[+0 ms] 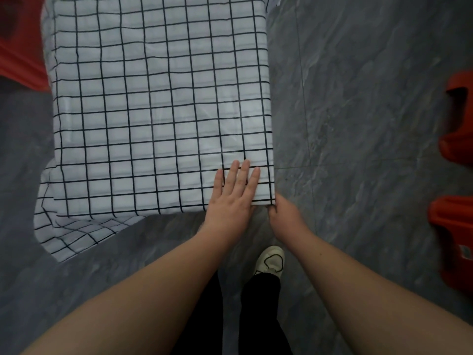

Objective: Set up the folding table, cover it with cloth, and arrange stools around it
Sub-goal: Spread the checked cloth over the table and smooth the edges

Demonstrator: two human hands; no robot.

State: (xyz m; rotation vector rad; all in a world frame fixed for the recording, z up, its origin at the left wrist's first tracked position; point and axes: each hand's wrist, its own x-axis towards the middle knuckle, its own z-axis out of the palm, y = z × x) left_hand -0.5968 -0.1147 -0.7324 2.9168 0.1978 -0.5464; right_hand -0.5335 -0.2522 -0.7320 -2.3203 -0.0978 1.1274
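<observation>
A white cloth with a black grid (158,106) covers the folding table, which is hidden beneath it. The cloth hangs off the near left corner in a loose fold (66,234). My left hand (234,193) lies flat with straight fingers on the cloth at the table's near right corner. My right hand (282,211) grips the cloth's edge at that same corner, fingers curled under it. Red stools stand at the right edge (455,237), (459,119) and another at the far left (20,47).
Grey marbled floor tiles (358,124) stretch around the table. My legs in black trousers and a white shoe (271,260) stand just in front of the near table edge.
</observation>
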